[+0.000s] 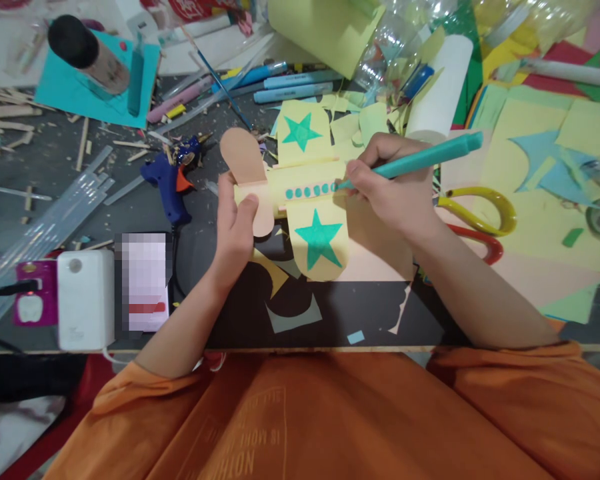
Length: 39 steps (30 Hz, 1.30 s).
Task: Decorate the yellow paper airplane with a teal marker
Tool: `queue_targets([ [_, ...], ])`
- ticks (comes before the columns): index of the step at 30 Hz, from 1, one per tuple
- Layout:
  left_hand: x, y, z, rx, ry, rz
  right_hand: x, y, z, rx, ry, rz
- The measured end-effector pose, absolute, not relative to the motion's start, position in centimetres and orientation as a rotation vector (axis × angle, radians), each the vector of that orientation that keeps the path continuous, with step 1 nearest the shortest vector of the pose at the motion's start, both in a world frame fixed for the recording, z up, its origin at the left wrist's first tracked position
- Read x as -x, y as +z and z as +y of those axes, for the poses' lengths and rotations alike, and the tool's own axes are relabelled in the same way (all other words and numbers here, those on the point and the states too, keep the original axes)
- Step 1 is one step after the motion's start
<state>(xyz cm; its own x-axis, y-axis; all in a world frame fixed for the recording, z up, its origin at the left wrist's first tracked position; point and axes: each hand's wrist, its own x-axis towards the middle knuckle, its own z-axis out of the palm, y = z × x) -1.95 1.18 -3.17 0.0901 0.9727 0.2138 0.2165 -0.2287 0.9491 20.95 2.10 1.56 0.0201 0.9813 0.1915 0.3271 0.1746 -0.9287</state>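
Observation:
A yellow paper airplane model (305,179) lies under my hands, with a green star on each wing and a row of several green dots along its body. My left hand (234,223) pinches the peach paper tail (253,187) at the model's left end, thumb on top. In my right hand (393,177) is a green felt-tip pen (425,160), its tip touching the last dot on the right. That dot looks like an outline with a pale middle. Peach paper (380,247) lies beneath the right part of the model.
A blue glue gun (173,180) lies left of the model, near clear glue sticks (70,207). Scissors with yellow and red handles (503,213) are by my right forearm. A phone (145,280) and white power bank (86,300) sit front left. Markers (295,83) and paper scraps (293,317) lie around.

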Motion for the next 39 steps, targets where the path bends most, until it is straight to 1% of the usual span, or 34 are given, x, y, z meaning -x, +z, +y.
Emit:
queue_targets([
  [4,1.89,-2.94,1.11,-1.577,1.212,1.218,-20.74,1.47,1.94,1.308,0.896,-1.432],
  [12,1.83,-2.71,1.06,-1.599,1.204,1.235,-20.86,1.60,1.90,1.272,0.795,-1.498],
  [20,1.81,-3.01,1.23,-1.571,1.238,1.186,-20.87,1.31,1.90,1.380,0.906,-1.431],
  [26,2.01,-3.14,1.30,-1.588,1.222,1.169,-20.54,1.86,1.73,1.276,0.859,-1.414],
  [39,1.84,-3.25,1.31,-1.581,1.242,1.182,-20.89,1.72,1.95,1.311,0.873,-1.452],
])
